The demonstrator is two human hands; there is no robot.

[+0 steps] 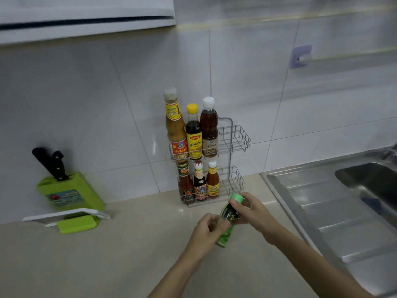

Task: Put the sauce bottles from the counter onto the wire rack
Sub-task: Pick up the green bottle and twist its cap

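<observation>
A two-tier wire rack point(235, 138) stands against the tiled wall. Its top tier holds three tall sauce bottles point(193, 134) on the left, and its right part is free. Three small sauce bottles point(200, 183) fill the left of the bottom tier. Just in front of the rack, above the counter, both hands hold a tilted green bottle point(228, 220) with a green cap and a dark label. My left hand point(207, 232) grips its lower body. My right hand point(250, 209) grips its neck just under the cap.
A green knife block point(68, 192) with two black-handled knives and a white cutting board point(64, 216) stand at the left by the wall. A steel sink with a ribbed drainboard point(335, 214) fills the right. A cabinet edge hangs at the upper left.
</observation>
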